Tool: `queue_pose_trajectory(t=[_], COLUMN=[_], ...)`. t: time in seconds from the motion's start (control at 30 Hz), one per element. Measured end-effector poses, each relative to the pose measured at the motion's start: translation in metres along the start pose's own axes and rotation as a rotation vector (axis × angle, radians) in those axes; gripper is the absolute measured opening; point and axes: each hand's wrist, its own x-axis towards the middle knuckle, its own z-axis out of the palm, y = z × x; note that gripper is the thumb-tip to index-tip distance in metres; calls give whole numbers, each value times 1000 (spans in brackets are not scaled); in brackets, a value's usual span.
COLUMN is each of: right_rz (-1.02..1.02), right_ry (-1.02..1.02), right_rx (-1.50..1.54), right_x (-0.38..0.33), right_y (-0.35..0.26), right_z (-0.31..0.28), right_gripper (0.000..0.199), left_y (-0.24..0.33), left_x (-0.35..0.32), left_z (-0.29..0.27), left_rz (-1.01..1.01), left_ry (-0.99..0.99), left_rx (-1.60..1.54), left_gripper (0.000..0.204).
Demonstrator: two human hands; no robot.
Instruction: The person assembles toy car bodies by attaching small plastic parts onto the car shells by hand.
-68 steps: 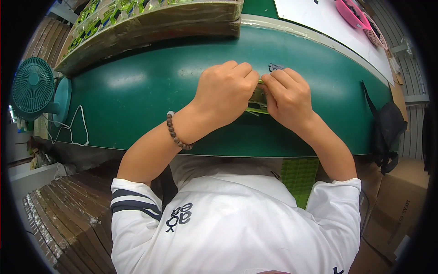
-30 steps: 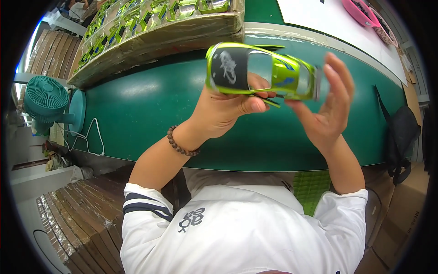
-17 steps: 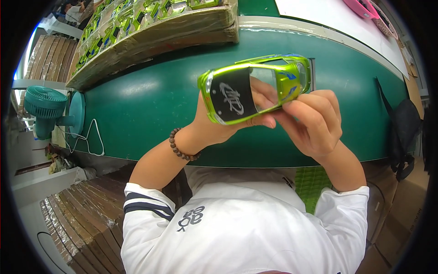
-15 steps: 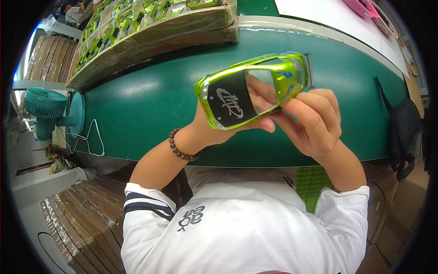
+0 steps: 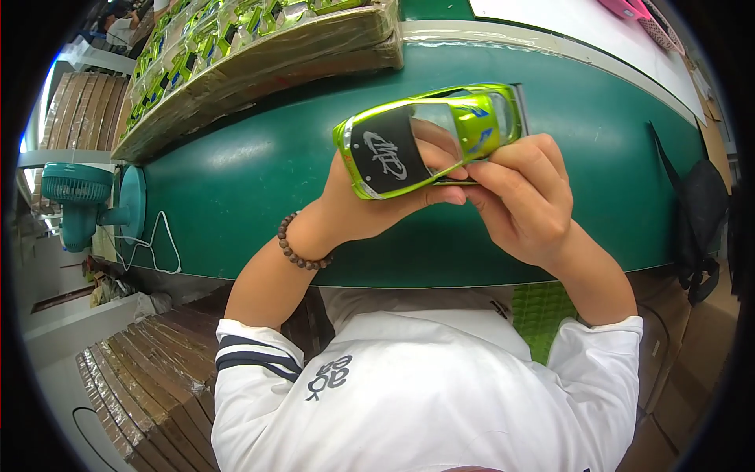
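Note:
A shiny lime-green toy car body shell (image 5: pixel 476 130) with a black hood, clear windows and blue marks on its roof is held up over the green table. My left hand (image 5: pixel 358 193) grips it from beneath; its fingers show through the clear window, and its thumb lies along the near side. My right hand (image 5: pixel 527 189) is closed in a pinch at the shell's near side edge, close to the left thumb. Whatever lies between the right fingertips is too small to make out.
Several similar green shells fill a cardboard tray (image 5: pixel 259 75) at the far left. A teal fan (image 5: pixel 77 189) with a white cable stands at the left end of the green table (image 5: pixel 236 197). A black bag (image 5: pixel 700 204) hangs at the right; a pink basket (image 5: pixel 629 8) sits far right.
Both hands and the car shell have shifted slightly left. The shell has tilted a little, and the right fingers have moved along its near edge toward the left thumb.

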Motion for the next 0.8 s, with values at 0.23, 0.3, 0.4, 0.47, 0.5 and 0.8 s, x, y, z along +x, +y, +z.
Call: queue_pose_trajectory(t=[0.23,0.3,0.4,0.47,0.5,0.8], right_rz=[6,-19,-72,-100,-124,-238], right_ry=[19,37,90,129,137,222], right_rx=[-35,-56,-102,-125,-146,-251], right_x=[-5,-6,-9,-12,-13,-11], right_y=[-4,-4,-7,-8,-8,-4], right_z=[0,2,4,4,4,-13], right_gripper=[22,21,19,19,19,37], left_y=[-3,-4,-4,2,5,5], left_x=[-4,-5,-5,-2,-1,-3], left_z=[11,16,20,19,17,-3], left_rz=[63,74,142,141,135,94], left_ry=[39,87,83,67,53,24], left_rx=[-23,-101,-154,-168,-151,-143], left_gripper=[19,20,21,21,22,22])
